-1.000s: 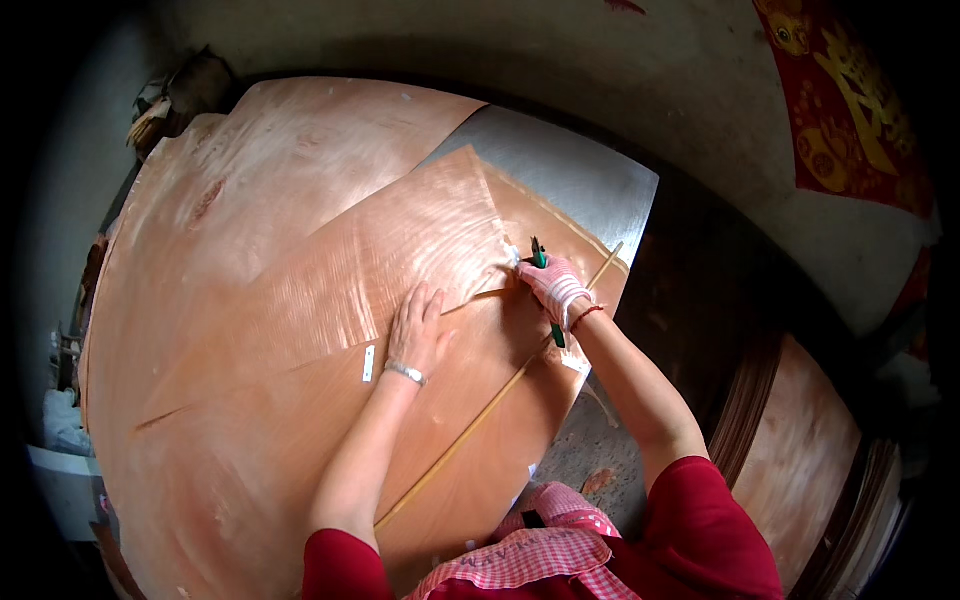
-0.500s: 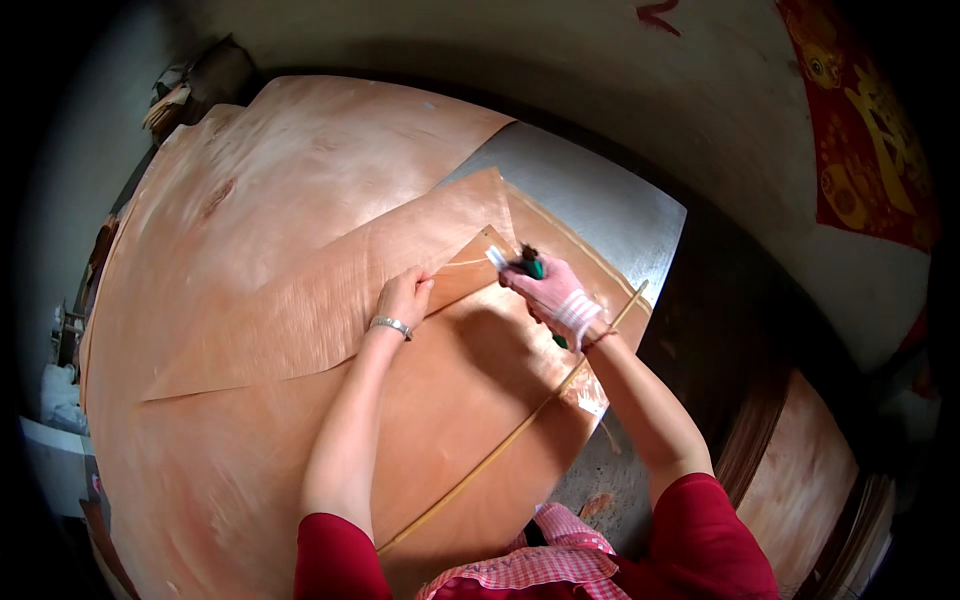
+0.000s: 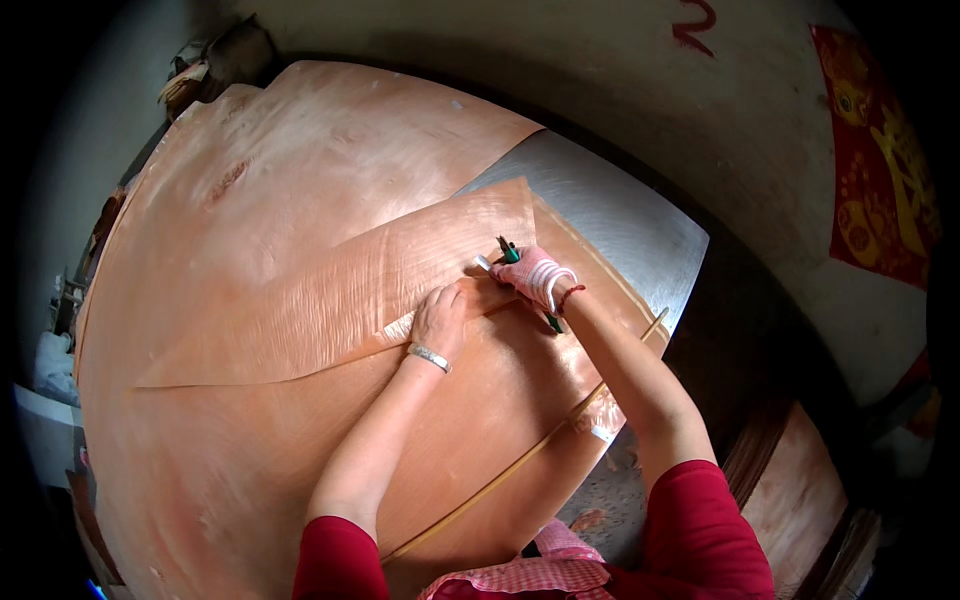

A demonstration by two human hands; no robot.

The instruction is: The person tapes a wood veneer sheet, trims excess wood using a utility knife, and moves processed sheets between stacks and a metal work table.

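Note:
My left hand (image 3: 440, 320), bare with a silver bracelet at the wrist, lies palm-down with nothing visible in it. It presses on the edge of a thin wood veneer sheet (image 3: 360, 270). To its right, my right hand (image 3: 536, 276) wears a pink-and-white glove and is closed round a green-and-black hand tool (image 3: 512, 255), whose exact kind is hidden. A small white piece (image 3: 483, 263) shows at the gloved fingertips. A narrow veneer piece (image 3: 487, 292) lies between the hands, partly covered by them. Another large veneer sheet (image 3: 450, 400) spreads underneath.
A long thin stick (image 3: 510, 468) lies diagonally across the near sheet. A grey metal surface (image 3: 600, 200) shows at the far right. More veneer (image 3: 300, 150) covers the far left, and stacked sheets (image 3: 795, 480) stand low at the right.
My left hand has moved right and come down flat on the veneer; the pale thin strip it held is no longer seen. My right hand has shifted slightly left, still with the tool.

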